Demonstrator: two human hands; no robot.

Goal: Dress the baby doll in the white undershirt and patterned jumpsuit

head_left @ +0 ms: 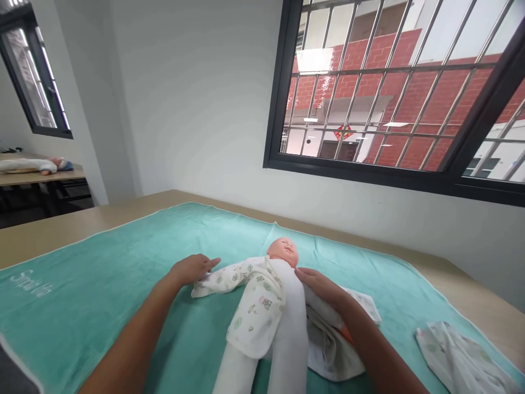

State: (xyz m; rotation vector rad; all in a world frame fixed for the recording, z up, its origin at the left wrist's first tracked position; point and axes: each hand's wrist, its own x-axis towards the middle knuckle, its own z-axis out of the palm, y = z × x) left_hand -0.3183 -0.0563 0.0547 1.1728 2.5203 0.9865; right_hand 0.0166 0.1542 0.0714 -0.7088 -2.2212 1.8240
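Note:
A baby doll (pixel 293 312) lies on its back on a turquoise towel (pixel 135 262), its head at the far end. A white printed baby shirt (pixel 259 317) covers one side of its body, and that sleeve reaches out to the left. My left hand (pixel 196 269) is at the sleeve's outer end, one finger pointing out, the other fingers partly hidden. Against the doll's shoulder on the right lies my right hand (pixel 319 283), fingers stretched and close together. Bunched beneath my right forearm is the rest of the cloth (pixel 334 350), which partly hides the doll's other arm.
Another crumpled printed cloth (pixel 463 355) lies at the right edge of the towel. The wooden table (pixel 471 290) meets a wall with a barred window (pixel 389 82) behind it. A second table (pixel 61 174) with a doll stands at the far left.

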